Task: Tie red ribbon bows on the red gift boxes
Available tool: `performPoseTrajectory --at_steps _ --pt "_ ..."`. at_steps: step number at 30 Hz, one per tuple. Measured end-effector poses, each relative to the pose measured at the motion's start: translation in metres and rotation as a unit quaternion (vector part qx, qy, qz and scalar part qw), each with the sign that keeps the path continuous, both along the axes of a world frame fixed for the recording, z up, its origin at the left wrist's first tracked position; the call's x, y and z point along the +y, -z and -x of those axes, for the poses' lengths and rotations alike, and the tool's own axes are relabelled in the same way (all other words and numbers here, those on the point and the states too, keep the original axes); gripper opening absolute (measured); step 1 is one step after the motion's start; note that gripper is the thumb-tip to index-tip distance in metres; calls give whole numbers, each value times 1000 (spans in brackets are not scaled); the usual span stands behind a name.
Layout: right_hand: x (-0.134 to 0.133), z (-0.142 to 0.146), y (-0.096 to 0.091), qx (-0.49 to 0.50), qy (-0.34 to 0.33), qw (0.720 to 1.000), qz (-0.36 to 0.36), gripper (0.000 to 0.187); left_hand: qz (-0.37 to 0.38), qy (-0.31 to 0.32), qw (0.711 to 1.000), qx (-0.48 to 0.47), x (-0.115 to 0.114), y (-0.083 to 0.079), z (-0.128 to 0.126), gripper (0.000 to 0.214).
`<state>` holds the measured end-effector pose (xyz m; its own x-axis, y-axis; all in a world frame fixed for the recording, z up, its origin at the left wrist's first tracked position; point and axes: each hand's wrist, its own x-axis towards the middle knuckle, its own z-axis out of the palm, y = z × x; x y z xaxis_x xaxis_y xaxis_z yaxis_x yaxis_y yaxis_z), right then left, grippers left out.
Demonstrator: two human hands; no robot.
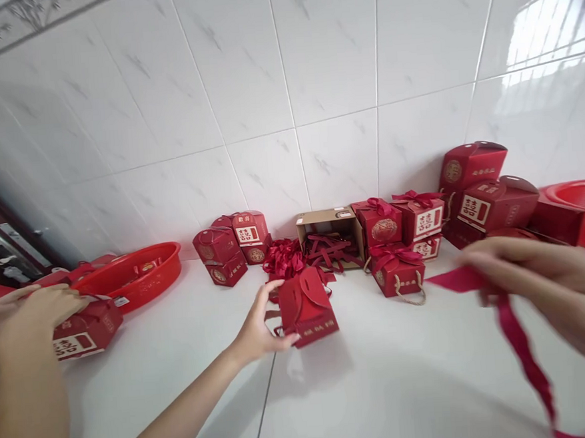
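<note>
My left hand (260, 322) is closed around the side of a small red gift box (306, 309) with gold characters and a slotted, tabbed top. The box is tilted, just in front of the ribbon pile. Toward the right edge, my right hand (542, 288) pinches a dark red ribbon (519, 343). One short end points left from the fingers, and the long tail hangs down to the bottom of the view. Motion slightly blurs this hand.
At left, another person's hands (43, 313) work on a larger red box (87, 327) beside a red basin (146, 276). Against the wall stand finished-looking boxes (386, 229), a cardboard box of strips (329, 243), loose ribbons (285, 256) and more stacked boxes (496, 205).
</note>
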<state>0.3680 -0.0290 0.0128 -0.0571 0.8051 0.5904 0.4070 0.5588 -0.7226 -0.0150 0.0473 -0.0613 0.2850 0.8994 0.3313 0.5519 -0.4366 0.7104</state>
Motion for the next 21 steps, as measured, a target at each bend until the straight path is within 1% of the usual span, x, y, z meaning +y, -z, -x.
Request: performPoseTrajectory --at_steps 2,3,5,7,8,9,10,12,13,14,16,18,19,20,21 --pt "12 21 -2 -34 -51 994 95 28 54 94 994 -15 -22 5 -17 88" --pt "17 32 1 -45 -77 986 143 33 82 124 989 -18 -30 8 -25 90" --pt "25 49 9 -70 -97 972 200 33 121 143 982 -16 -42 15 -36 92" --pt "29 58 19 -100 -98 965 222 31 124 132 983 -17 -49 23 -43 95" --pt "30 61 23 -115 -97 963 222 30 111 116 987 -22 -52 26 -44 92" --pt "30 62 26 -128 -95 962 220 29 93 95 991 -26 -55 29 -45 86" --pt "30 62 28 -138 -95 962 216 28 76 74 994 -26 -58 31 -45 74" --pt "30 63 30 -148 -91 962 208 27 62 46 997 -7 -64 32 -43 40" --pt "30 63 30 -149 -89 962 209 27 60 44 997 12 -68 31 -41 21" --pt "30 63 30 -149 -88 962 212 27 54 57 996 36 -72 29 -40 9" --pt "31 65 28 -148 -85 959 224 28 16 127 988 89 -80 20 -37 14" --pt "32 67 28 -154 -82 956 236 29 -65 209 969 116 -86 7 -38 19" --pt "33 68 28 -159 -80 954 240 29 -107 237 959 116 -87 -1 -41 23" --pt "34 68 29 -164 -79 953 242 29 -141 241 954 112 -87 -10 -45 24" --pt "35 69 30 -168 -78 952 244 30 -160 219 956 108 -86 -18 -50 20"
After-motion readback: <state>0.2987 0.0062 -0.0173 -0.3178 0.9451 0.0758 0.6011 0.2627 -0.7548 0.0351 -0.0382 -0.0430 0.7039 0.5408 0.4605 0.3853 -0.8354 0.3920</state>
